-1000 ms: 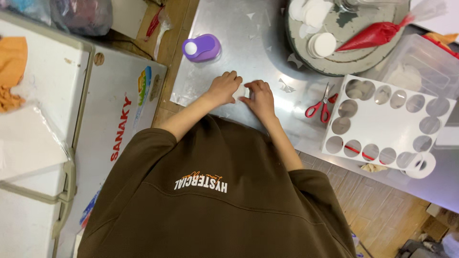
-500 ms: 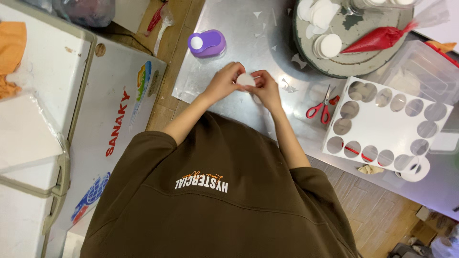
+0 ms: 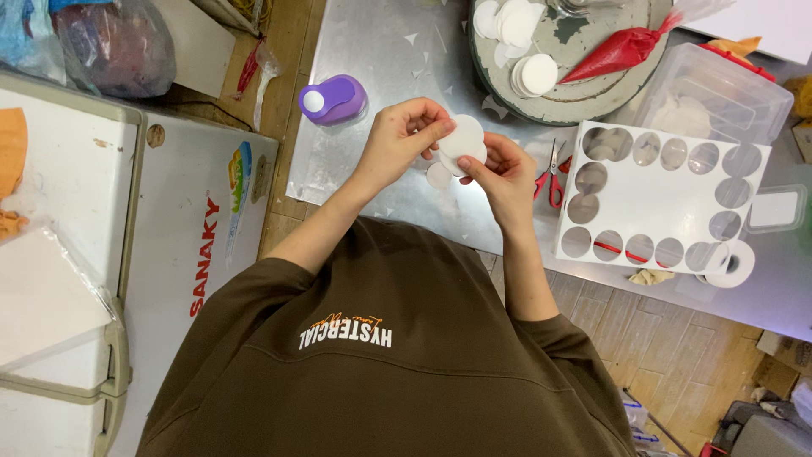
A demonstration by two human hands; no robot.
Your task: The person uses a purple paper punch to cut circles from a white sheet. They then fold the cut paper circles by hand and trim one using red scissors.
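From the head view, both hands are raised just above the metal bench point(image 3: 372, 59), meeting over a small stack of white paper discs point(image 3: 461, 140). The left hand point(image 3: 397, 140) pinches the stack's near edge between thumb and fingertips, and the right hand point(image 3: 507, 173) grips the opposite edge from below, so each hand is closed on the discs and neither is free. The discs look very light and thin, probably flexible enough to bow if squeezed across the face, and easily creased or dog-eared; a light pinch at the rim, as here, seems the safest hold, since a stack of smooth sheets could fan out or slip apart under a looser grip (one smaller disc already peeks out below the main one). They are plain white, cleanly round and unmarked, with a matte surface. Beyond the left hand stands a purple craft punch point(image 3: 332, 100) on the bench. Beyond the right hand lies a worn round turntable point(image 3: 592, 93) carrying more white discs point(image 3: 534, 74) and a red piping bag point(image 3: 622, 51). Just to the right of the right hand are red-handled scissors point(image 3: 551, 173), and further right a white sheet point(image 3: 660, 195) with round holes punched along its edges, beside a clear plastic tub point(image 3: 719, 89). Small paper offcuts dot the bench near the hands.
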